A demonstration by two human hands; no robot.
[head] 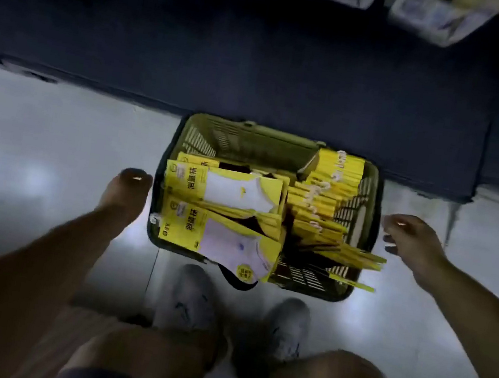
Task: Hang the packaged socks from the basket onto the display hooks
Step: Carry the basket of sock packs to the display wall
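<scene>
Down on the glossy pale floor (pixel 36 157), green plastic mesh basket (pixel 373 204) heaped with yellow card-backed sock packs (pixel 225 190); hanging seemingly barely begun. Left hand (pixel 126 191) and right hand (pixel 411 242) flanking it, fingers relaxed, grasping nothing.

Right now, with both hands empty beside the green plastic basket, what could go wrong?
The flat yellow sock pack overhangs the near rim of the green plastic basket; a nudge may tip it onto the floor. The upright yellow packs lean loosely and some stick out past the right rim, so pulling one may drag others out.
</scene>
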